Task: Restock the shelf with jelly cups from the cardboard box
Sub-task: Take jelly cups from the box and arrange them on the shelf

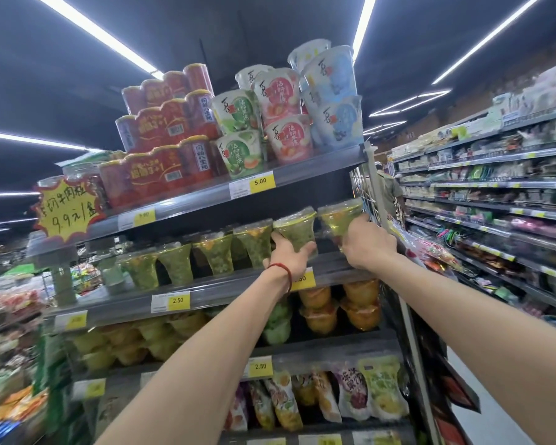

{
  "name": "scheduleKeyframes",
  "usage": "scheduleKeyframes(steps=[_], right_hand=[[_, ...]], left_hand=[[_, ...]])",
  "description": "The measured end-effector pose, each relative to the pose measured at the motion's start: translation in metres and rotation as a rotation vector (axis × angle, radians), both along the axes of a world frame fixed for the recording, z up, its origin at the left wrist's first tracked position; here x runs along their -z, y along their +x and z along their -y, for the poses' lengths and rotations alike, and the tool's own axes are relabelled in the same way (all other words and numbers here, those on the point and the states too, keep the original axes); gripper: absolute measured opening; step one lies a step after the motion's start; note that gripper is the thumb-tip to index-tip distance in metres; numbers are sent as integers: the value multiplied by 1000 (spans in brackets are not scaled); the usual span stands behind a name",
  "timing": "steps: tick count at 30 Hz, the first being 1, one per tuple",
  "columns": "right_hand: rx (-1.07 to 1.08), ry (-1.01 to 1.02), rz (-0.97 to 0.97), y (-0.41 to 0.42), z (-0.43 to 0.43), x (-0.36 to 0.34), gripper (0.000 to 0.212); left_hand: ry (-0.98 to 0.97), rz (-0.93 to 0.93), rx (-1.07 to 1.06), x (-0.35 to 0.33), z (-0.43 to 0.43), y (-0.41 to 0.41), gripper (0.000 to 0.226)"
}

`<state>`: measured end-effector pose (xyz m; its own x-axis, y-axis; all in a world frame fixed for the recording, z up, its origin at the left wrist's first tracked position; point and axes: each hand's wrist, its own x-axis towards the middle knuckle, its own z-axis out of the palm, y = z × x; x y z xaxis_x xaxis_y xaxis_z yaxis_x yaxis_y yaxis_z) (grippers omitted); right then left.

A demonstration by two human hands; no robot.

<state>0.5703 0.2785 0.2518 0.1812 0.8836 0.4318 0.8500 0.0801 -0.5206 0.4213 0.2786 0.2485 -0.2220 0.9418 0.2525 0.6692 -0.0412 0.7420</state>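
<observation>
Setting down two at once, by the look of it: a green jelly cup in the left hand and a yellow-green jelly cup in the right hand, both at the right end of the middle shelf.

To do it well, lower each straight down until the narrow base sits flat on the middle shelf, wide lid upward, in line with the row of jelly cups standing along it. Keep the lids level with that row and leave nothing leaning on a neighbour; a narrow foot under a wide top probably tips easily. Seat one fully before letting go of the other. Push back only once the base is down and behind the middle shelf's front rail. Mind the little headroom between the lids and the board above the middle shelf.

Gripping with the left: thumb and fingers curled closely round the green cup's lower body, just above the middle shelf near its right end. Gripping with the right: hand closed about the narrow part of the yellow-green cup at the shelf's very end, fingertips mostly hidden behind the hand. Cannot tell whether either base touches the shelf yet. No cardboard box in view.
</observation>
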Motion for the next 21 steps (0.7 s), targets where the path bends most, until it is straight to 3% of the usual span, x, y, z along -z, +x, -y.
scheduleKeyframes(steps=[8, 14, 18, 21], right_hand=[[-51, -47, -49, 1, -7, 4, 62], [-148, -45, -94, 2, -3, 11, 68], [-85, -17, -53, -12, 17, 25, 80], [-49, 74, -27, -25, 37, 32, 76]], left_hand=[[11, -140, -8, -1, 7, 5, 77], [99, -309, -43, 12, 5, 2, 75], [178, -457, -30, 29, 18, -4, 80], [173, -442, 79, 35, 36, -13, 71]])
